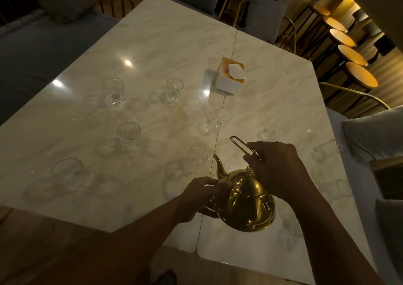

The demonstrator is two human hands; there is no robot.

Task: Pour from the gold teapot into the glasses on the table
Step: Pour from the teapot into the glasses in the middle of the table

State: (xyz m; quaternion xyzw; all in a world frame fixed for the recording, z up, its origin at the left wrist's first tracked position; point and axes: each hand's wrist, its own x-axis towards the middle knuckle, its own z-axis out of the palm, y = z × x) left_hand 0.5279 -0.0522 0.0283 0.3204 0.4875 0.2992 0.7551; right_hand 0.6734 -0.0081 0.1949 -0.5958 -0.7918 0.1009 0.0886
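The polished, bulbous gold teapot [244,202] is held tilted over the near part of the pale, marble-patterned bench [152,44], its curved spout just beside a clear faceted glass [197,155]. Its thin wire handle [239,143] is gripped by the right hand [277,167]. Fairly straight fingers of the left hand [200,195] are laid against the domed lid.

The shiny gold teapot [244,202] is tilted, its curved spout tip just beside the rim of the nearest glass [197,155]. Other clear faceted glasses [128,135] are spread beyond the teapot and to both its sides.
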